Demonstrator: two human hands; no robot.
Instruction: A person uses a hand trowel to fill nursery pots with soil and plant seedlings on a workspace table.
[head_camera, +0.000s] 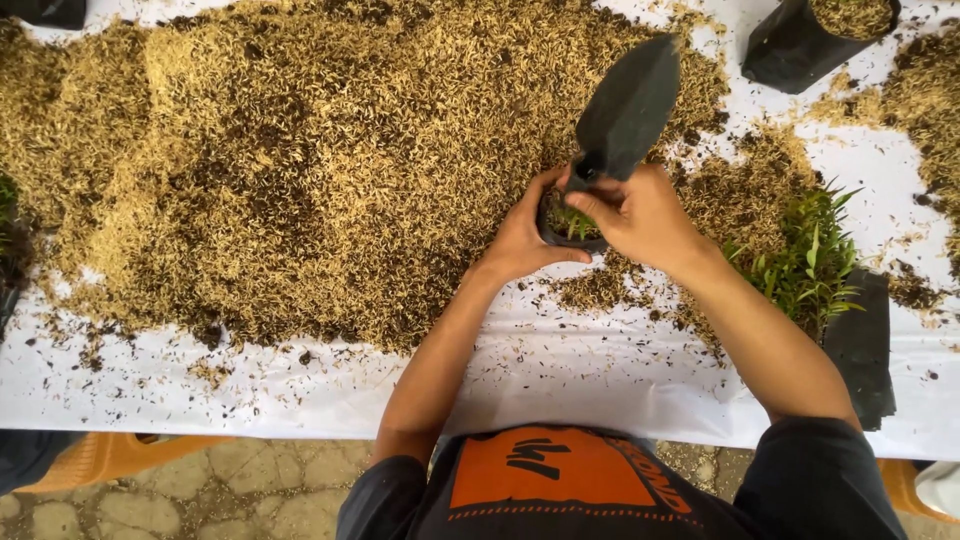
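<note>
Outdoor potting bench, plant-nursery type setup. White sheet-covered table (560, 370) carries a big heap of rice husk mixed with dark soil (300, 170), spread left of and beyond the fingers. Filled black grow bag (810, 40) far right beyond the fingers. Bunch of green seedlings (810, 260) right of the fingers. Stone-paved ground (200, 495) below table edge, orange plastic furniture (110, 455) underneath.

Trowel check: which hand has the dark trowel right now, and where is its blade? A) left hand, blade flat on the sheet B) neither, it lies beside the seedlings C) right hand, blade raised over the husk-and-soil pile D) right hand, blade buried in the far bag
C: the right hand grips the trowel by its handle, blade up over the pile, while the left hand cups the small black bag.
</note>
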